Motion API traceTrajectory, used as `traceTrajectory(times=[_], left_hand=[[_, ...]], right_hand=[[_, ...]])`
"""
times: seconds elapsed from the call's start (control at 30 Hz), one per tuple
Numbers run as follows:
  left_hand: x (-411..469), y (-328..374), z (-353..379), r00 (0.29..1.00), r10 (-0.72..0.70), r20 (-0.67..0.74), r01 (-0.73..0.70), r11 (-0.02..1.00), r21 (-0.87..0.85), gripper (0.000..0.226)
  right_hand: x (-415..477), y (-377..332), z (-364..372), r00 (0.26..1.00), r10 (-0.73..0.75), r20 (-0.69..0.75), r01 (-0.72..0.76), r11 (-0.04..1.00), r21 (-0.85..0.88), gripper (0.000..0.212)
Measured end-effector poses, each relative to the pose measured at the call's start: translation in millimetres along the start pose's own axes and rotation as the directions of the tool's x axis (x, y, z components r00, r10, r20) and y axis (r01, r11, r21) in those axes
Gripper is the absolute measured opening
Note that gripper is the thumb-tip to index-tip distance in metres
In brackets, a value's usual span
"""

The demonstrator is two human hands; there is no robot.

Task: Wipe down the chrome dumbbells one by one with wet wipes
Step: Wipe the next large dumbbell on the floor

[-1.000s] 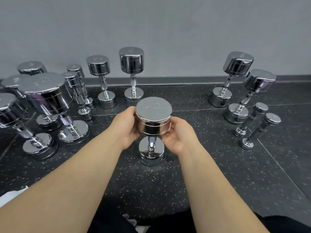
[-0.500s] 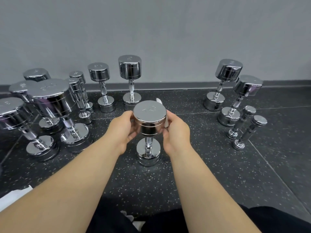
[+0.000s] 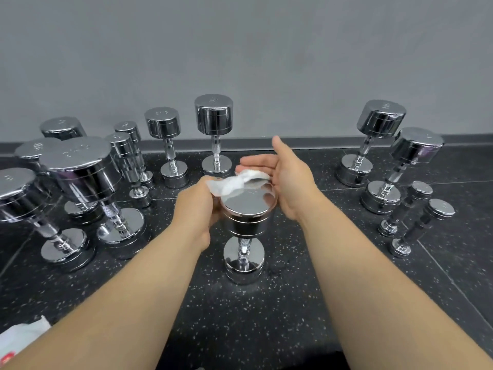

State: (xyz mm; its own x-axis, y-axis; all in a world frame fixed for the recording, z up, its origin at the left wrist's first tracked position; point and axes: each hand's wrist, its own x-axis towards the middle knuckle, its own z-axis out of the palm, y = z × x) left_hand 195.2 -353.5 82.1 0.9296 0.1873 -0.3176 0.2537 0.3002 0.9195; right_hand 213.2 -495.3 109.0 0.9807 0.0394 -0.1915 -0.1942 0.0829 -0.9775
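A chrome dumbbell stands upright on end on the black speckled floor, right in front of me. My left hand grips the side of its top head and pinches one end of a white wet wipe. The wipe stretches across the back edge of the top face. My right hand is beside the head on the right, fingers straight, with the wipe's other end lying against its fingers.
Several chrome dumbbells stand upright at the left and along the grey wall. Several more dumbbells stand at the right. A white wipe packet lies at the lower left edge. Bare floor lies near me.
My right hand let go of the dumbbell's head and opened beside it. The white wipe came into view across the top face. My left hand stayed on the head.
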Motion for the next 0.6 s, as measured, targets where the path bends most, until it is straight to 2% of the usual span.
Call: traceTrajectory(times=[0.1, 0.13, 0.2, 0.27, 0.33, 0.43, 0.5, 0.57, 0.6], left_hand=[[0, 2, -3, 1.000, 0.006, 0.016, -0.005, 0.997, -0.081, 0.017], [-1, 3, -4, 1.000, 0.008, 0.026, -0.005, 0.995, -0.099, 0.019], [-2, 3, -7, 0.999, 0.000, 0.044, 0.003, 0.996, -0.087, 0.021], [-4, 3, -9, 0.999, -0.017, 0.045, 0.019, 0.998, -0.052, 0.025], [-11, 3, -11, 0.998, -0.017, 0.059, 0.018, 1.000, -0.023, 0.030], [-24, 2, -14, 0.996, -0.007, 0.089, 0.010, 1.000, -0.027, 0.031], [-32, 3, -19, 0.996, -0.011, 0.093, 0.015, 0.999, -0.040, 0.027], [-40, 5, -22, 0.994, -0.021, 0.108, 0.025, 0.999, -0.034, 0.024], [-42, 5, -23, 0.993, -0.028, 0.115, 0.030, 0.999, -0.020, 0.022]], right_hand=[[4, -7, 4, 1.000, 0.023, -0.017, -0.028, 0.936, -0.350, 0.057], [0, -10, 5, 1.000, -0.002, -0.023, -0.007, 0.910, -0.414, 0.055], [-16, -13, 10, 0.997, -0.072, -0.004, 0.064, 0.909, -0.411, 0.051], [-39, -5, 15, 0.977, -0.213, 0.033, 0.201, 0.847, -0.491, 0.043], [-52, 9, 17, 0.937, -0.343, 0.061, 0.307, 0.733, -0.606, 0.037], [-56, 22, 19, 0.890, -0.440, 0.121, 0.358, 0.508, -0.784, 0.033], [-62, 37, 21, 0.824, -0.544, 0.157, 0.407, 0.377, -0.832, 0.024], [-77, 57, 23, 0.732, -0.675, 0.086, 0.410, 0.337, -0.847, 0.017], [-82, 65, 24, 0.704, -0.710, 0.008, 0.401, 0.388, -0.830, 0.020]])
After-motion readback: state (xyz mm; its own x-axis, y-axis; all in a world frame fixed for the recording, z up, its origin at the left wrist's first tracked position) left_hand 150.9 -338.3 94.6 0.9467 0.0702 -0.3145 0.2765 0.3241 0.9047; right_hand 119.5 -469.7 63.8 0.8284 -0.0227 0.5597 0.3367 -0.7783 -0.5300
